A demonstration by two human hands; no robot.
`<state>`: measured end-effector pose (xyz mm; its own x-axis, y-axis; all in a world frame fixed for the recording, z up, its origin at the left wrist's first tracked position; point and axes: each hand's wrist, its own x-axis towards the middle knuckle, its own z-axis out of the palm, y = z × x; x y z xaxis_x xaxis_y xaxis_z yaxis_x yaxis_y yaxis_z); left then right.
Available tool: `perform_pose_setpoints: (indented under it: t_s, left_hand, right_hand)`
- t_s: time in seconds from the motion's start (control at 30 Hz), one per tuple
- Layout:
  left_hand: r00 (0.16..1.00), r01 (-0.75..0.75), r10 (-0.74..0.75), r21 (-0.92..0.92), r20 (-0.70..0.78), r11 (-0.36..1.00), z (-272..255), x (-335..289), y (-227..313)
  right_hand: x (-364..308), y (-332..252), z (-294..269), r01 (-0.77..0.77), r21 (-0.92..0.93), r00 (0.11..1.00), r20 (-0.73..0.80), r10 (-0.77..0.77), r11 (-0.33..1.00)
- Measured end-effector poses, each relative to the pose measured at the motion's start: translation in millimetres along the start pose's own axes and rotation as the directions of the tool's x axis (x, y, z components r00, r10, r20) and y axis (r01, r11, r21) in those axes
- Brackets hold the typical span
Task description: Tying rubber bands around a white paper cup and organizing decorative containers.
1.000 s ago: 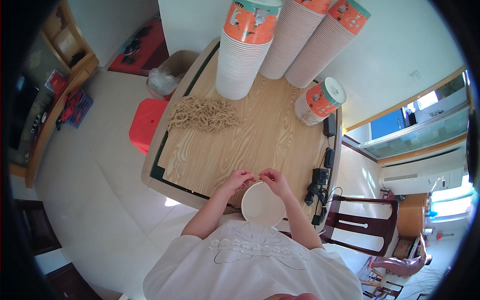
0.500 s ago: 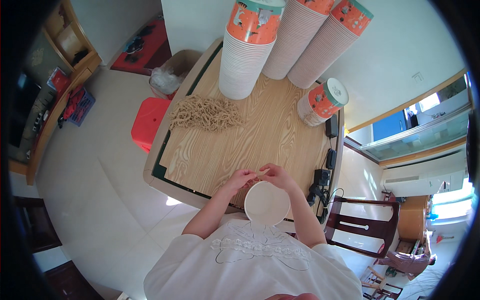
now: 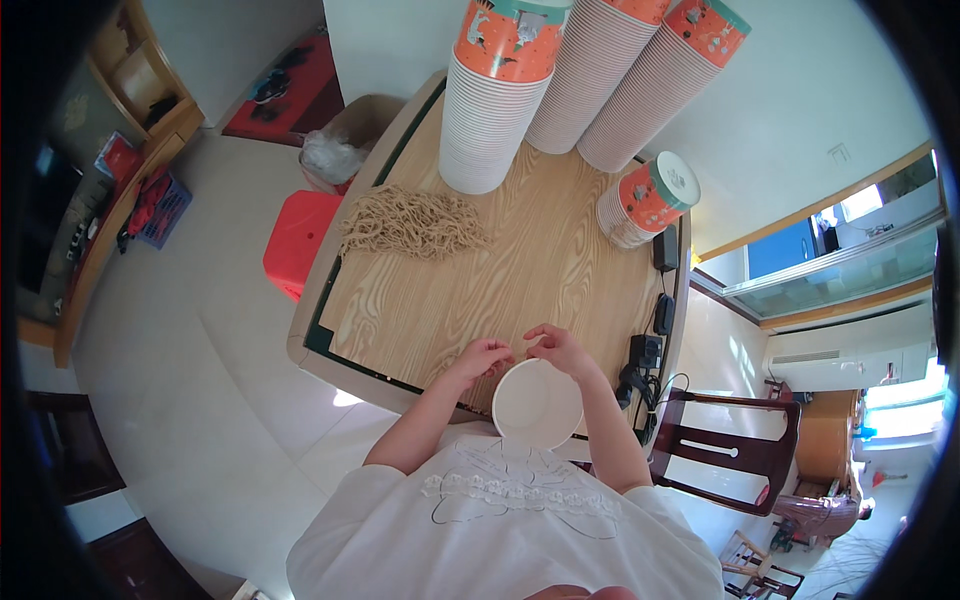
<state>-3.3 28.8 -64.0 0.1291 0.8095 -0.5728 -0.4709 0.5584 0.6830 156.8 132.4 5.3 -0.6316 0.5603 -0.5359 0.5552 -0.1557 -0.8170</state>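
Observation:
A white paper bucket [image 3: 538,408] rests against my body at the near edge of the table, its open mouth facing up. At the left of its far rim, my left hand [image 3: 484,358] is closed in a pinch. My right hand [image 3: 556,350] is at the far right of the rim, with its thumb and fingertips curled together. Anything between the fingers of either hand is too small to make out. Farther left on the table lies a loose heap of tan cord [image 3: 415,223].
Tall nested stacks of orange-and-white paper buckets [image 3: 492,125] stand at the back of the wooden table [image 3: 450,310]. A shorter stack [image 3: 640,205] sits at the right, above black adapters and cables [image 3: 645,352]. A red stool [image 3: 300,240] is left, a dark chair [image 3: 725,450] right.
My hands have drawn slightly apart, with the right one moving a little to the right. The paper bucket has shifted slightly. The heap of cord lies as before.

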Motion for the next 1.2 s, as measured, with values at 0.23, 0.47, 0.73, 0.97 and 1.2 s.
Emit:
perform_pose_setpoints:
  t_s: [0.23,0.47,0.73,0.97,1.2]
  left_hand:
    - [0.995,-0.066,0.065,0.001,0.071,0.998,8,-2,8]
    - [0.991,-0.096,0.090,0.057,0.095,0.994,14,1,10]
    - [0.995,-0.100,0.098,0.090,0.022,0.991,14,9,5]
    - [0.999,-0.041,0.039,-0.118,-0.015,0.992,17,5,16]
    - [0.994,-0.111,0.110,-0.031,-0.016,0.993,16,9,10]
  right_hand:
    - [-2,0,2,0.005,0.024,1.000,0.010,-0.005,1.000]
    - [2,9,4,0.019,0.027,1.000,-0.003,-0.019,0.999]
    - [8,19,2,0.081,0.064,0.996,0.019,-0.082,0.995]
    - [6,15,3,0.009,-0.004,0.997,-0.075,-0.009,1.000]
    - [8,20,-4,-0.141,-0.133,0.989,-0.073,0.132,0.981]
